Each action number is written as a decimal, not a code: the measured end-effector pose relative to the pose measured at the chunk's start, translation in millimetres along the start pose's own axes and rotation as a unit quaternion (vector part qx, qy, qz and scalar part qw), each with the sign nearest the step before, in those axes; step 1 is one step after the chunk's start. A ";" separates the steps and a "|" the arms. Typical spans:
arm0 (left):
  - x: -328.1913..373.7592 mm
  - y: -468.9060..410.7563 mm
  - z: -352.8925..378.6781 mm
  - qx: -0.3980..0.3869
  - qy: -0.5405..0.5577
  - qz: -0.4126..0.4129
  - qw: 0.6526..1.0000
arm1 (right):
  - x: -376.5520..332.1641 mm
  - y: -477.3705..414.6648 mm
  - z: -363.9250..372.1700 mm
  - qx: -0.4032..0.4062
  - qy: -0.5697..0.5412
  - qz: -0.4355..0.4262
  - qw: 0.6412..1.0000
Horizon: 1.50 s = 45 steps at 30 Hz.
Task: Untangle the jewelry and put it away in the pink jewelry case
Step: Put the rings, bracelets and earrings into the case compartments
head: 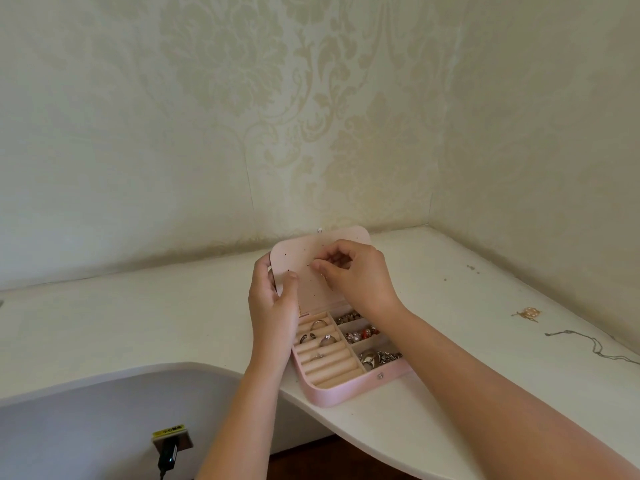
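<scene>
The pink jewelry case [332, 393] stands open near the front edge of the white table. Its lid [298, 251] is upright and dotted with small earring holes. My left hand [273, 299] grips the lid's left edge, thumb on the inner face. My right hand [356, 271] is pinched against the inside of the lid; whatever small piece it holds is hidden by the fingers. Rings [320, 332] sit in the ring rolls. Bead charms [360, 334] and a silver pendant [370, 358] fill the right compartments. A thin silver chain [595, 344] and a gold pearl piece [528, 314] lie loose at right.
The white table [138, 327] curves along two wallpapered walls that meet in a corner behind the case. Below the table's front left edge hangs a wall outlet with a black plug [169, 452]. Tiny bits [471, 268] lie near the right wall.
</scene>
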State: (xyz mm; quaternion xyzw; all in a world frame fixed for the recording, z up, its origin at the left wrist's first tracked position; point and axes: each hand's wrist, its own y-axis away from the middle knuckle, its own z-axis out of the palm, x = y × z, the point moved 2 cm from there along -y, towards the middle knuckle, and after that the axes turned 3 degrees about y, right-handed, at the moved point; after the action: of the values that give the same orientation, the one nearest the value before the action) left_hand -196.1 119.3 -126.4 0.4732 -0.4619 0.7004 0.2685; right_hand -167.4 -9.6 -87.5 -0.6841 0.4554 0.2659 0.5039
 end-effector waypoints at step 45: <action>11.6 -13.2 5.8 -0.045 0.062 -0.144 0.987 | 75.9 -18.3 -210.1 -0.287 0.495 0.266 0.776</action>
State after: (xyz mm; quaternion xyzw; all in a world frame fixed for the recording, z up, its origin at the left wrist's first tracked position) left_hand -187.7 119.1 -109.8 0.4778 -0.4029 0.6609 0.4155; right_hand -137.4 -230.9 -68.0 -0.6859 0.7082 0.1329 -0.1019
